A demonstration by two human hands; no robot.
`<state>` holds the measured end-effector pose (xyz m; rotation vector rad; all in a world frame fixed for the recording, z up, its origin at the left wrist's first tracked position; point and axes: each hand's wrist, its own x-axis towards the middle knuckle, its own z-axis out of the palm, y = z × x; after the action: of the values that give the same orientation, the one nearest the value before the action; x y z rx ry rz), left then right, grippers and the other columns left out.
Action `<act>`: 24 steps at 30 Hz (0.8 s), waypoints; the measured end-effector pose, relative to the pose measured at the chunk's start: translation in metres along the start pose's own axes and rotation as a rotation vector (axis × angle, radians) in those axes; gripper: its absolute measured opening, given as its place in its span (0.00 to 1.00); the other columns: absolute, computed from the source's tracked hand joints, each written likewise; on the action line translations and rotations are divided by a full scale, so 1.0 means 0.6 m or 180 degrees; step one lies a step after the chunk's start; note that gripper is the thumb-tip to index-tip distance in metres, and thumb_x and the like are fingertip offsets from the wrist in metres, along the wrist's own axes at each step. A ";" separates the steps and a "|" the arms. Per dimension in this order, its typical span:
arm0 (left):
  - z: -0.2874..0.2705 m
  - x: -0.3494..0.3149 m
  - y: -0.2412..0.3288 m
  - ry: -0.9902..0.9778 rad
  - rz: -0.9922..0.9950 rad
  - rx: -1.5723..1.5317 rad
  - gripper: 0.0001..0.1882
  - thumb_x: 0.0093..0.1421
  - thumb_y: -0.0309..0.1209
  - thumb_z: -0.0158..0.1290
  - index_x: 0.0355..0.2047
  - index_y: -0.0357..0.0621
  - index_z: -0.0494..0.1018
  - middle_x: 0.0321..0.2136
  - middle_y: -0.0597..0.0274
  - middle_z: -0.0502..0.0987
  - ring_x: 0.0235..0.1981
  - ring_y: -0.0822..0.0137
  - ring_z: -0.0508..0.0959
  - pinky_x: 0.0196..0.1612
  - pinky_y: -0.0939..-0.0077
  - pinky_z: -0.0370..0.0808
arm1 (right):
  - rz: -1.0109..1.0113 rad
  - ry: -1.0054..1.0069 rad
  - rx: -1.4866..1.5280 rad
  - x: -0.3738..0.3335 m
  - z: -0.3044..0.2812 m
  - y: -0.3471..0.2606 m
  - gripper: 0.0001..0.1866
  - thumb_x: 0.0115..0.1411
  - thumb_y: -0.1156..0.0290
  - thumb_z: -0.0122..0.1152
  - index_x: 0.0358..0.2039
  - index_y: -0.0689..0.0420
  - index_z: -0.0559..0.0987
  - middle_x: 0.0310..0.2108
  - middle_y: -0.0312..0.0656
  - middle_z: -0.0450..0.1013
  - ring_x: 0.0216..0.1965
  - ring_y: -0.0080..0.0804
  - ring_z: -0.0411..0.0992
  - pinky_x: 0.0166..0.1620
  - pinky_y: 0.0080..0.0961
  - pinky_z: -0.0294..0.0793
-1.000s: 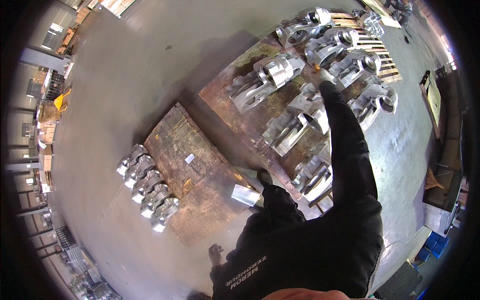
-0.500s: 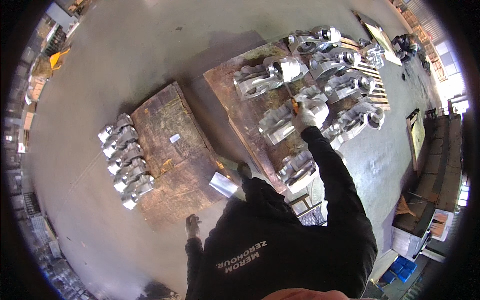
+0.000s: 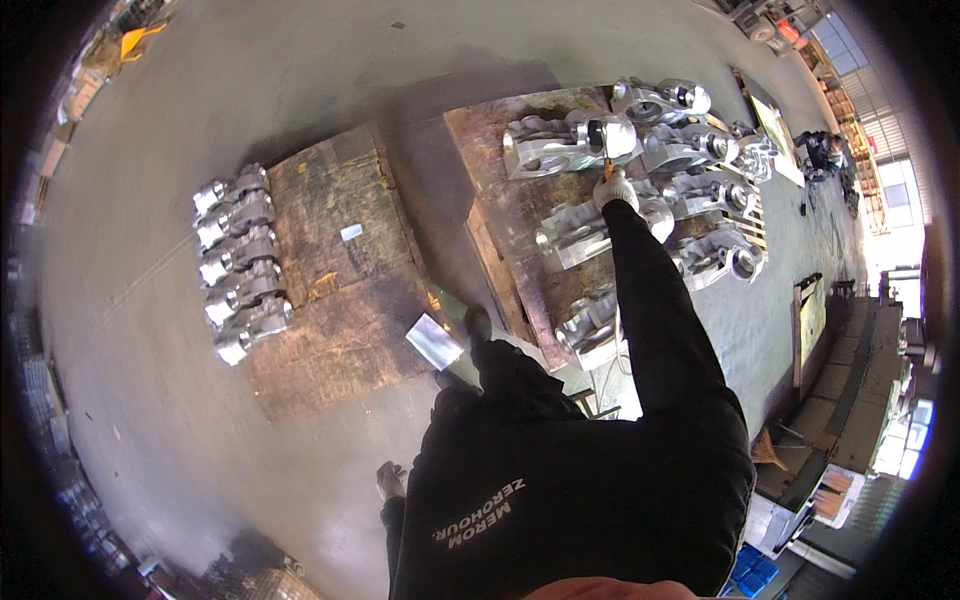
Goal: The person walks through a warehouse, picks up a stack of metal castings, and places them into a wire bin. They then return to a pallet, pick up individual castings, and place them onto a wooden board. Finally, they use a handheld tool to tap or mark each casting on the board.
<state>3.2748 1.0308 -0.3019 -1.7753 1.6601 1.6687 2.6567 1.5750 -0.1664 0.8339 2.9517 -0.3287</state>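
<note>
My right hand (image 3: 616, 191), in a white glove, is stretched forward and closed around an orange-handled tool (image 3: 608, 169). Its thin metal shaft points toward a large machined metal casting (image 3: 572, 143) with a round bore at one end. Whether the tip touches that casting I cannot tell. Beneath my right forearm lies another such casting (image 3: 575, 238), partly covered by the sleeve. A further casting (image 3: 590, 325) sits nearer my body. My left hand (image 3: 391, 481), also gloved, hangs low at my side, fingers loosely apart and holding nothing visible.
The castings rest on a worn brown board (image 3: 480, 135). More stand on the right beside wooden pallet slats. A second brown board (image 3: 340, 200) on the left carries a small white piece (image 3: 351, 232), with a row of metal parts (image 3: 240, 260) along its edge. A broom (image 3: 768, 450) is at right.
My right hand has moved forward with the tool, from above the middle casting to the farther one's bored end. My left hand has dropped closer to my body. The whole view has shifted.
</note>
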 end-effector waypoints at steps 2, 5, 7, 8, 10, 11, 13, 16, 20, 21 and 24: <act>-0.019 -0.018 -0.027 -0.0011 -0.0130 -0.0151 0.16 0.60 0.33 0.51 0.45 0.37 0.68 0.29 0.54 0.73 0.25 0.65 0.75 0.26 0.72 0.75 | -0.0047 -0.0049 -0.0029 -0.029 0.004 -0.007 0.25 0.59 0.54 0.51 0.47 0.63 0.68 0.40 0.59 0.76 0.42 0.54 0.76 0.45 0.46 0.75; -0.026 -0.028 -0.057 -0.0166 -0.0082 -0.0222 0.16 0.60 0.34 0.50 0.45 0.37 0.68 0.30 0.54 0.74 0.25 0.65 0.75 0.26 0.73 0.74 | -0.0281 -0.0008 -0.0240 -0.099 0.008 -0.008 0.29 0.58 0.53 0.53 0.52 0.62 0.64 0.39 0.59 0.76 0.41 0.55 0.76 0.44 0.46 0.75; -0.022 -0.024 -0.069 -0.0193 -0.0068 -0.0399 0.16 0.60 0.34 0.50 0.46 0.38 0.68 0.30 0.55 0.74 0.25 0.65 0.75 0.27 0.74 0.74 | -0.1042 -0.0618 -0.0795 -0.163 0.024 0.005 0.31 0.57 0.53 0.54 0.55 0.60 0.63 0.38 0.59 0.76 0.40 0.55 0.76 0.44 0.47 0.75; -0.015 -0.019 -0.072 -0.0151 -0.0129 -0.0548 0.16 0.60 0.34 0.50 0.46 0.39 0.68 0.31 0.55 0.75 0.26 0.65 0.75 0.28 0.74 0.74 | -0.0872 -0.0589 -0.0728 -0.183 0.032 0.013 0.28 0.57 0.55 0.54 0.53 0.59 0.64 0.36 0.59 0.76 0.39 0.56 0.76 0.42 0.48 0.75; -0.005 -0.004 -0.072 -0.0230 -0.0086 -0.0474 0.15 0.61 0.34 0.50 0.46 0.40 0.69 0.32 0.55 0.75 0.27 0.64 0.75 0.30 0.74 0.74 | -0.0412 -0.0461 -0.0317 -0.209 0.049 0.030 0.25 0.58 0.58 0.54 0.53 0.57 0.65 0.36 0.59 0.76 0.40 0.56 0.75 0.43 0.49 0.74; -0.003 0.005 -0.068 -0.0336 0.0030 -0.0255 0.15 0.61 0.34 0.50 0.45 0.40 0.69 0.32 0.55 0.75 0.27 0.64 0.76 0.31 0.73 0.74 | -0.0752 -0.0513 -0.0533 -0.214 0.057 0.037 0.25 0.58 0.58 0.54 0.53 0.57 0.65 0.36 0.59 0.76 0.40 0.56 0.75 0.43 0.50 0.74; 0.000 0.023 -0.056 -0.0437 0.0124 -0.0336 0.15 0.61 0.34 0.50 0.45 0.39 0.70 0.33 0.55 0.76 0.29 0.63 0.76 0.33 0.72 0.74 | -0.1350 -0.0462 -0.1068 -0.220 0.073 0.053 0.24 0.59 0.58 0.53 0.53 0.55 0.65 0.35 0.59 0.76 0.40 0.56 0.76 0.42 0.50 0.74; 0.001 0.044 -0.028 -0.0264 0.0057 -0.0936 0.09 0.63 0.31 0.52 0.40 0.41 0.72 0.26 0.61 0.73 0.26 0.65 0.73 0.25 0.73 0.74 | -0.0512 -0.0441 -0.0568 -0.212 0.097 0.055 0.22 0.60 0.56 0.51 0.50 0.56 0.66 0.38 0.60 0.75 0.42 0.56 0.75 0.43 0.50 0.73; -0.021 0.046 0.016 -0.0194 0.0313 -0.0652 0.15 0.63 0.37 0.50 0.45 0.40 0.71 0.33 0.55 0.76 0.30 0.63 0.77 0.32 0.71 0.75 | -0.0951 -0.0633 -0.0352 -0.199 0.101 0.044 0.26 0.60 0.53 0.52 0.49 0.60 0.64 0.38 0.58 0.76 0.40 0.56 0.76 0.43 0.49 0.74; -0.025 0.043 0.022 -0.0112 0.0294 -0.0532 0.17 0.62 0.38 0.50 0.45 0.38 0.71 0.34 0.53 0.76 0.31 0.63 0.77 0.37 0.70 0.74 | -0.1222 -0.0814 -0.0508 -0.201 0.098 0.043 0.26 0.59 0.53 0.53 0.49 0.60 0.65 0.38 0.58 0.76 0.40 0.56 0.76 0.43 0.49 0.74; -0.032 0.038 0.029 -0.0106 0.0335 -0.0582 0.16 0.63 0.37 0.50 0.45 0.37 0.71 0.33 0.54 0.76 0.29 0.63 0.76 0.35 0.71 0.74 | -0.0232 -0.0519 0.0044 -0.193 0.086 0.025 0.29 0.56 0.50 0.57 0.48 0.61 0.67 0.38 0.61 0.75 0.42 0.57 0.75 0.44 0.48 0.74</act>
<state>3.2659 0.9975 -0.3041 -1.7544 1.6609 1.9420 2.7633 1.5169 -0.2068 0.6673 2.8354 -0.4011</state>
